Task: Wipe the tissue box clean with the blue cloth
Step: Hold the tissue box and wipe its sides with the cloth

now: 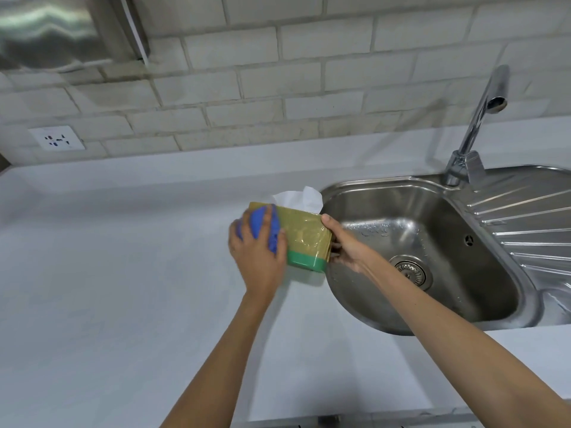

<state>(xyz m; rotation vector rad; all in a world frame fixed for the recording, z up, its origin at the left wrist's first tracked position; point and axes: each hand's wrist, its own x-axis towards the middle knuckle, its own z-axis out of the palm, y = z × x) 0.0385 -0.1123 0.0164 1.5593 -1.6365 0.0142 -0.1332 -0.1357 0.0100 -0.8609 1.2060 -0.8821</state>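
Gold-green tissue box point(304, 239) tilted, blue cloth point(265, 227) pressed on, L hand point(256, 257)

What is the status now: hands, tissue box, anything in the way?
Left hand presses blue cloth on tissue box. Right hand grips box end. Sink beside; nothing blocking.

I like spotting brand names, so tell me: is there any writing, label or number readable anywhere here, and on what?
No text can be read anywhere.
Gold and green tissue box: only a faint pattern under shiny wrap, no legible words.
White wall socket: dark slots only, no readable marking.
Stainless steel sink and chrome tap: no visible brand.
Blue cloth in the left hand: plain.
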